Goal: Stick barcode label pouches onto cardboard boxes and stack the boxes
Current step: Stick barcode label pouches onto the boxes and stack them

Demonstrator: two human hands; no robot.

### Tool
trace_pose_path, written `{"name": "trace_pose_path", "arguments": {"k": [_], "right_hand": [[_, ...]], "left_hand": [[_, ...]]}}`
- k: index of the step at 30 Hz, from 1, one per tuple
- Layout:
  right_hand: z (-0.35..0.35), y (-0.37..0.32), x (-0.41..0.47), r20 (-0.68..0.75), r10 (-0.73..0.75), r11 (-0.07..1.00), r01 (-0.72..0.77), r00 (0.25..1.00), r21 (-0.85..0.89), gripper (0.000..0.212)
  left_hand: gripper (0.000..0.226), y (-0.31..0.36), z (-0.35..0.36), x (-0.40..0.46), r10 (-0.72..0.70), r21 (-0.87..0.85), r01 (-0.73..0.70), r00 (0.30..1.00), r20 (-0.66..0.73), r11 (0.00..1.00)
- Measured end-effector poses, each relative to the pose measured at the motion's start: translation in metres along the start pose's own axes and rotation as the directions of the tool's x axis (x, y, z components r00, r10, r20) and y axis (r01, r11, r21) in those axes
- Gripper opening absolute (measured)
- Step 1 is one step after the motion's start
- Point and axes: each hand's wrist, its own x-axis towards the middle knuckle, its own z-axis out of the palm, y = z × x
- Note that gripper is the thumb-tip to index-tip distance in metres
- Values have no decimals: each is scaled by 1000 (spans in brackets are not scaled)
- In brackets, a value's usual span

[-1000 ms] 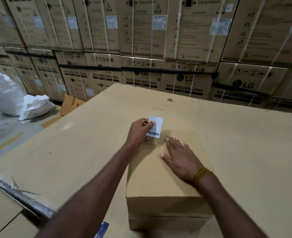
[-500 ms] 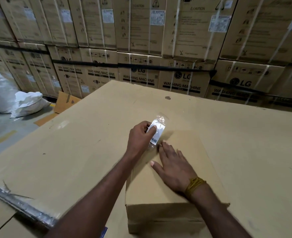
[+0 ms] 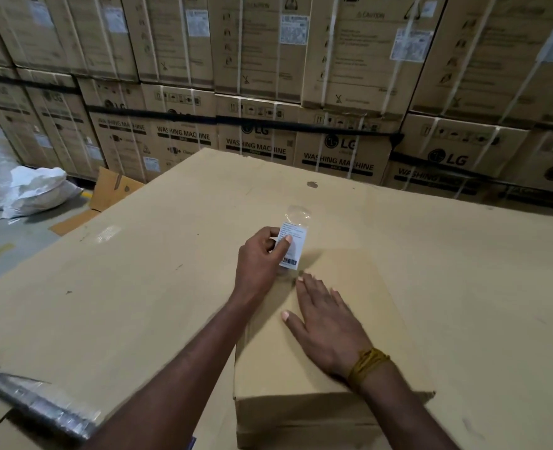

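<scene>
A small plain cardboard box (image 3: 379, 319) lies on a wide cardboard work surface (image 3: 138, 287). My left hand (image 3: 262, 258) pinches a clear barcode label pouch (image 3: 293, 245) between thumb and fingers, holding it upright over the box's far left corner. The white label with its barcode faces me, and the pouch's clear top sticks up above it. My right hand (image 3: 325, 319) lies flat on the box top with fingers straight, fingertips just below the pouch. A yellow thread band circles the right wrist.
Stacked washing machine cartons (image 3: 333, 151) form a wall behind the work surface. White sacks (image 3: 38, 190) and a loose cardboard flap (image 3: 112, 190) lie on the floor at left. A taped edge (image 3: 34, 404) runs along the surface's near left corner.
My left hand turned the pouch from tilted back to upright, label facing me. My right hand stayed flat on the box, shifting slightly toward the pouch.
</scene>
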Motion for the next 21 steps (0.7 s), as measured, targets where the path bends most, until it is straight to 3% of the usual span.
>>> {"name": "trace_pose_path", "arguments": {"k": [2, 4, 6, 7, 9, 13, 21], "right_hand": [[7, -5, -28, 30, -35, 999, 33, 999, 43, 76], [14, -11, -56, -87, -81, 997, 81, 993, -10, 84], [8, -11, -58, -155, -65, 996, 55, 986, -65, 78], [5, -9, -50, -141, -76, 997, 73, 987, -26, 76], [1, -6, -26, 22, -45, 998, 44, 999, 42, 74], [-2, -6, 9, -18, 1, 1000, -1, 1000, 24, 71], [-3, -27, -67, 135, -61, 998, 60, 989, 15, 94]], "left_hand": [[11, -2, 0, 0, -6, -10, 6, 1000, 10, 1000], [15, -6, 0, 1, -5, -4, 5, 1000, 16, 1000], [16, -5, 0, 4, -3, 15, 3, 1000, 12, 1000], [16, -5, 1, 5, -3, 28, 2, 1000, 11, 1000], [14, -5, 3, 6, 16, 83, -16, 1000, 5, 996], [10, -1, 5, 3, 30, 120, -29, 1000, -6, 992], [10, 5, 1, -1, 1, 30, -1, 1000, -1, 1000]]}}
